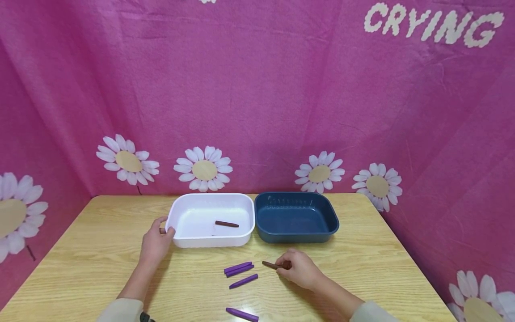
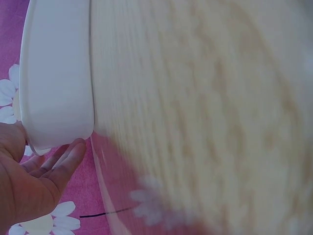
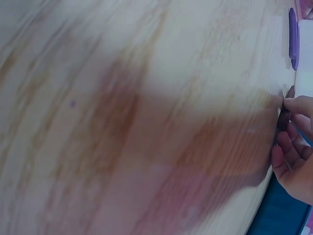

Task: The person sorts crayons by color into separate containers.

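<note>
A white plastic basin (image 1: 213,243) stands at the back of the table. My left hand (image 1: 156,241) holds its left end, thumb at the rim and fingers along the outer wall; the left wrist view shows the fingers (image 2: 66,159) touching that wall. Inside lies a brown crayon (image 1: 227,224). In front of the dark blue basin (image 1: 297,238), my right hand (image 1: 299,270) pinches another brown crayon (image 1: 268,264), low at the tabletop. To its left lie several purple crayons (image 1: 243,281), two of them side by side. The crayon's right end is hidden by the fingers.
Both basins stand side by side, their ends touching or nearly so. A single purple crayon (image 1: 242,314) lies near the front of the wooden table (image 1: 193,286). Behind and at the sides hangs a pink cloth (image 1: 257,98) with daisies.
</note>
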A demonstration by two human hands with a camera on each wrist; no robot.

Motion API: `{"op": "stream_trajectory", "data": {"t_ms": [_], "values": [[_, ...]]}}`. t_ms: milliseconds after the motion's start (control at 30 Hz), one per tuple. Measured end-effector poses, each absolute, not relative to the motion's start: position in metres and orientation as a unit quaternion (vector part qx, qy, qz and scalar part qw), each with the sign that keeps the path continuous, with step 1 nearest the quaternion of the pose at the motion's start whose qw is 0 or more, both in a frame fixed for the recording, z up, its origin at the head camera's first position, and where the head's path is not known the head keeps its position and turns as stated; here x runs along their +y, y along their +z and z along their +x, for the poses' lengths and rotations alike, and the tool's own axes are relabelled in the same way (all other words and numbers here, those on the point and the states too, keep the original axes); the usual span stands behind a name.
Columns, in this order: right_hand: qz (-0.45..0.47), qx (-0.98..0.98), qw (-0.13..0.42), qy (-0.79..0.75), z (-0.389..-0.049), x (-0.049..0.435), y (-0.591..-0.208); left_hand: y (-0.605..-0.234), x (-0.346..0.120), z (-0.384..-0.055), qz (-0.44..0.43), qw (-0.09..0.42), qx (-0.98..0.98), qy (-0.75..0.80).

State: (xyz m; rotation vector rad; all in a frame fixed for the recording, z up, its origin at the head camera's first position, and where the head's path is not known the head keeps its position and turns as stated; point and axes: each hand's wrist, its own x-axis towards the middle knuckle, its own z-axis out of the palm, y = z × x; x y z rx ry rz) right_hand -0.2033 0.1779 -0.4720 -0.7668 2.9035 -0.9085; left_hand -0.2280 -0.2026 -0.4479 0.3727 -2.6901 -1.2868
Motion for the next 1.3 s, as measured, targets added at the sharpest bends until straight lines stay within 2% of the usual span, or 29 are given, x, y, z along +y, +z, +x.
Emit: {"op": "stream_trajectory", "data": {"t_ms": [767,1300], "values": [[-0.263,0.918,-0.037,-0.296,-0.217,0.175,-0.446,-0.446,-0.202,-0.228,0.130,0.062,-0.891,-0.431],[-0.259,0.924,-0.025,-0.281,-0.226,0.159,-0.417,-0.446,-0.202,-0.226,0.129,0.069,-0.891,-0.430]]}}
